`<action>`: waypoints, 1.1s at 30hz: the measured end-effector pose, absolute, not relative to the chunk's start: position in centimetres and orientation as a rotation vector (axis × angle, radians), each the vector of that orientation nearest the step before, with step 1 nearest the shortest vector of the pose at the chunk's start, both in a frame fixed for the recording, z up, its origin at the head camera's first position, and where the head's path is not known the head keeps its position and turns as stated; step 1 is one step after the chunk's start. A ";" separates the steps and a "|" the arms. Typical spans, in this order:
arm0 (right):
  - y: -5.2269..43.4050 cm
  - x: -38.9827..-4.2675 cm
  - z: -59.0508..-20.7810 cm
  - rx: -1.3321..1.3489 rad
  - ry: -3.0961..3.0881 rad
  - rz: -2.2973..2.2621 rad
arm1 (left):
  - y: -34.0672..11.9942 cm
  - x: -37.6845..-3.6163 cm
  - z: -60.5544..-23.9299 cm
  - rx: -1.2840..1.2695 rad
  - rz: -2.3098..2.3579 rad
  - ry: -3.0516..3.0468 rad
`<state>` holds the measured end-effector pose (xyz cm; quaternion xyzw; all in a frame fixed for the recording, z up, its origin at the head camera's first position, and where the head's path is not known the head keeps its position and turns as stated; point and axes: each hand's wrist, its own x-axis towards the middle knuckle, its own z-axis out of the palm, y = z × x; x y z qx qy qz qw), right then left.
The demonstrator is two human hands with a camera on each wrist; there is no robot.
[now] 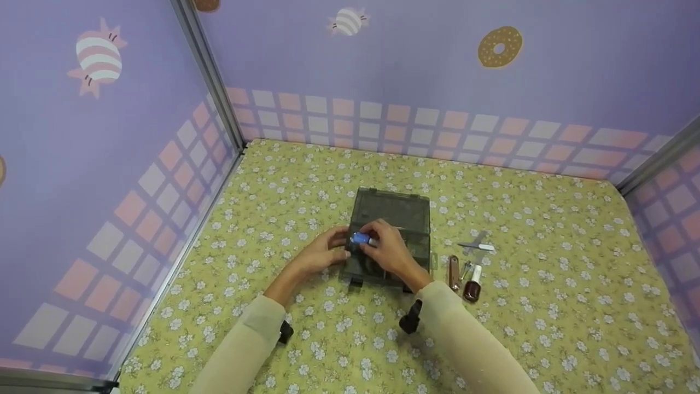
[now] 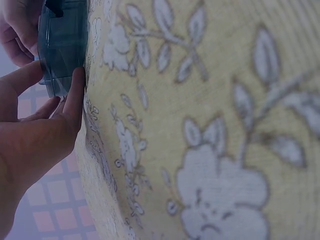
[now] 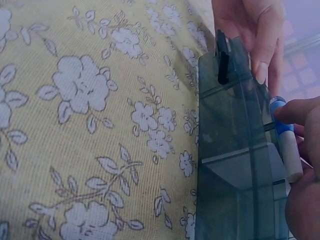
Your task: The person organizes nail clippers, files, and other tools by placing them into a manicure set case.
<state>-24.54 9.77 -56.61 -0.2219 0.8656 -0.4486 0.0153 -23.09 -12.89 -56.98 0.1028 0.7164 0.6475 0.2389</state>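
Note:
A dark see-through plastic box (image 1: 402,210) lies on the flowered cloth, lid down. My left hand (image 1: 334,249) holds the box's left end between thumb and fingers. The left wrist view shows those fingers (image 2: 75,97) against the box wall (image 2: 62,45). My right hand (image 1: 377,241) hovers over the lid and pinches a small blue-and-white tube (image 1: 361,238). In the right wrist view the tube (image 3: 286,142) lies along the box's (image 3: 232,165) edge under my fingertips (image 3: 300,111), and the left hand (image 3: 252,35) is at the far end by a black latch (image 3: 222,67).
Right of the box lie a red pocket knife (image 1: 454,272), a small dark bottle with a white cap (image 1: 473,283) and a thin metal tool (image 1: 477,246). Purple patterned walls (image 1: 383,82) close in the yellow flowered cloth (image 1: 547,328) at back and on both sides.

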 end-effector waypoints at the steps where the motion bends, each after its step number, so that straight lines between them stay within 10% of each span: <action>1: 9.9 -24.6 -56.6 -0.698 2.688 -1.401 | -12.9 -23.1 -57.0 0.283 1.775 1.959; 13: 16.0 -23.1 -54.6 -0.866 2.749 -1.388 | -13.0 -23.0 -57.1 0.286 1.738 2.028; 33: 32.0 -17.4 -57.2 -0.395 2.977 -1.251 | -12.9 -23.0 -57.3 0.266 1.765 2.019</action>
